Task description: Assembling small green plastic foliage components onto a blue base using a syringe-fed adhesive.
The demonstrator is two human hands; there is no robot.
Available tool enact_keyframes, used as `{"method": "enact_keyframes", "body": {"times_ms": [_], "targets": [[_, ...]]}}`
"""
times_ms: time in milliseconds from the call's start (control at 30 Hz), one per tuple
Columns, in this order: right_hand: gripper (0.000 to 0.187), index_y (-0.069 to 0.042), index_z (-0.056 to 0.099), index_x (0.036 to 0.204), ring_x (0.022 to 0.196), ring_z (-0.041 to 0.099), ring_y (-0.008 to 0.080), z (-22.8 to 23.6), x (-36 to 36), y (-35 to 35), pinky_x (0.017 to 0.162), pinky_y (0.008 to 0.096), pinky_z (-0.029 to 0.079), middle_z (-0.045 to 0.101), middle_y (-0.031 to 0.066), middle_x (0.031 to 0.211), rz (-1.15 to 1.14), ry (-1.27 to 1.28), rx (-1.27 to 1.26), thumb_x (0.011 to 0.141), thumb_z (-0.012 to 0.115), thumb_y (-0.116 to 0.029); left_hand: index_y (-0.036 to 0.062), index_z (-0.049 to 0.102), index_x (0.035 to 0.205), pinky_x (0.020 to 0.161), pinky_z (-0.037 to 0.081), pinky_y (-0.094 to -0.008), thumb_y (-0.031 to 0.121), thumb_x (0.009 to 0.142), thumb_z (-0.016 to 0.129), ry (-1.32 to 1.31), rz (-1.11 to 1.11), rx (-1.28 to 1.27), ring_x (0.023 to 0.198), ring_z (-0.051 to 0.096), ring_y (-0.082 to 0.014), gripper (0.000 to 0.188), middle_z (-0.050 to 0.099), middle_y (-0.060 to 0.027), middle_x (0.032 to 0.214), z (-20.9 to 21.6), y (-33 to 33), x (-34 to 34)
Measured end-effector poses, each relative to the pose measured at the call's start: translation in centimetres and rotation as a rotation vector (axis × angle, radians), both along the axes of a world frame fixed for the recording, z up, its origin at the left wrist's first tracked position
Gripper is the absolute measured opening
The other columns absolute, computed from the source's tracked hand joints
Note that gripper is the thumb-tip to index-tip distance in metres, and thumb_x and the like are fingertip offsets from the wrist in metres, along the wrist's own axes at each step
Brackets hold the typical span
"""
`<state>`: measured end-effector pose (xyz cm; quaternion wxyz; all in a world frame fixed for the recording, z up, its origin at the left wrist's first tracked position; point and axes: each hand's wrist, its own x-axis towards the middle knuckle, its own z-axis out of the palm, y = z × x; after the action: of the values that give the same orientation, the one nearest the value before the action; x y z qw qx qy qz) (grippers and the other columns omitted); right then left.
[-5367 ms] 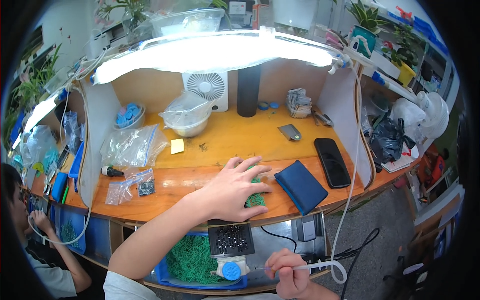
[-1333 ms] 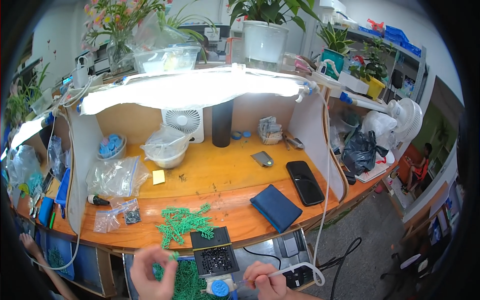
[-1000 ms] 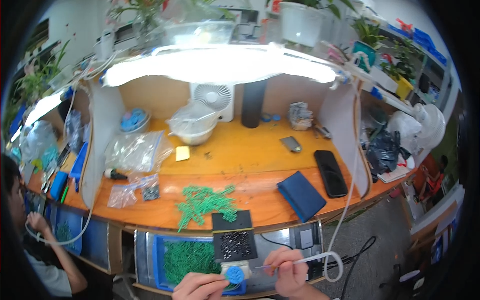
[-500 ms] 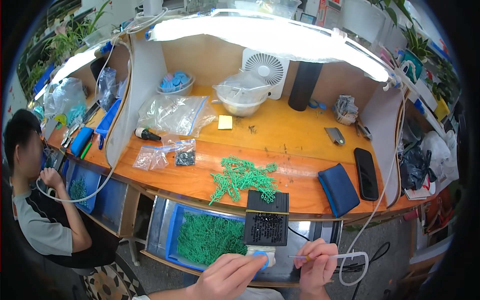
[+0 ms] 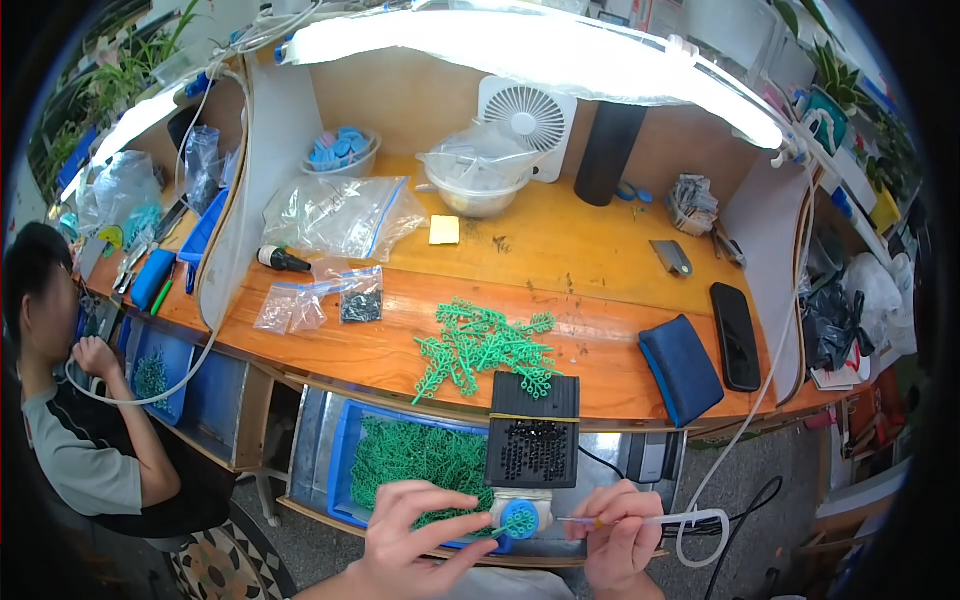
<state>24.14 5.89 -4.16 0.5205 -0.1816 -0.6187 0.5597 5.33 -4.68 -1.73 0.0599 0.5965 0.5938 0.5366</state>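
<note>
My left hand (image 5: 415, 540) reaches in from below, its thumb and a fingertip closed at the stem of a small green plastic sprig (image 5: 520, 520). The sprig's looped head lies over a round blue disc (image 5: 533, 508) on a whitish base. In my right hand (image 5: 622, 545) is a slim pen-like tool (image 5: 585, 520) with a white tube (image 5: 718, 517) at its rear; its thin tip points left, a little apart from the disc. Just above the disc rests a black ridged tray (image 5: 533, 425) with a yellow band round it and many tiny black pieces on it.
A blue bin (image 5: 345, 450) full of green sprigs sits in the open drawer. More green sprigs (image 5: 480, 345) lie on the wooden bench. A blue pouch (image 5: 682, 370) and a phone (image 5: 735, 335) are at right. Another person (image 5: 85, 400) sits at left.
My left hand has drawn back left from the blue disc, and the green sprig over it now shows. My right hand with the tool has shifted slightly left. The view has tilted a little.
</note>
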Motion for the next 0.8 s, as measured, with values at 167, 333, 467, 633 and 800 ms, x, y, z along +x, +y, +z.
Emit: {"method": "enact_keyframes", "body": {"times_ms": [167,333,467,633,800], "targets": [[0.033,-0.001,0.042,0.099,0.059,0.051,0.02,0.2,-0.7,-0.7,0.053,0.0352,0.052,0.047,0.0143,0.082,0.049,-0.018,0.007,0.107,0.037,-0.032,0.0118,0.077,0.086,0.084,0.044,-0.0388,0.011,0.062,0.086,0.1,0.037,-0.055,0.095,0.058,-0.0271,0.025,0.068,-0.0061,0.101,-0.7,0.1,0.0],[0.033,0.0,0.042,0.1,0.06,0.053,0.021,0.6,-0.9,-0.8,0.056,0.0366,0.053,0.047,0.0149,0.083,0.073,-0.046,0.025,0.107,0.037,-0.033,0.0145,0.077,0.083,0.081,0.043,-0.0379,0.013,0.062,0.087,0.131,0.044,0.023,0.093,0.058,-0.0258,0.023,0.068,-0.0028,0.098,-1.3,0.1,0.2],[0.034,0.0,0.042,0.101,0.06,0.053,0.0211,0.6,-1.1,-0.6,0.056,0.0366,0.053,0.048,0.0149,0.083,0.082,-0.056,0.043,0.107,0.037,-0.033,0.0167,0.076,0.093,0.077,0.043,-0.0331,0.017,0.066,0.088,0.216,-0.019,0.063,0.092,0.056,-0.0209,0.03,0.067,0.0,0.097,-1.3,0.3,0.3],[0.034,-0.001,0.042,0.101,0.06,0.053,0.0207,0.5,-1.0,-0.5,0.057,0.0362,0.053,0.048,0.0145,0.083,0.076,-0.072,0.053,0.107,0.036,-0.033,0.0163,0.078,0.085,0.08,0.043,-0.0385,0.017,0.063,0.086,0.203,-0.043,0.131,0.092,0.058,-0.0251,0.023,0.069,-0.0029,0.098,-1.7,0.7,0.4],[0.033,-0.001,0.042,0.101,0.061,0.052,0.0202,0.9,-1.2,-0.4,0.054,0.0366,0.053,0.047,0.0149,0.084,0.067,-0.057,0.045,0.108,0.035,-0.033,0.0409,0.077,0.085,0.082,0.036,-0.0305,0.036,0.066,0.087,0.415,0.103,0.08,0.108,0.048,-0.0147,0.022,0.067,0.0121,0.115,-3.0,0.4,-0.1]]}}
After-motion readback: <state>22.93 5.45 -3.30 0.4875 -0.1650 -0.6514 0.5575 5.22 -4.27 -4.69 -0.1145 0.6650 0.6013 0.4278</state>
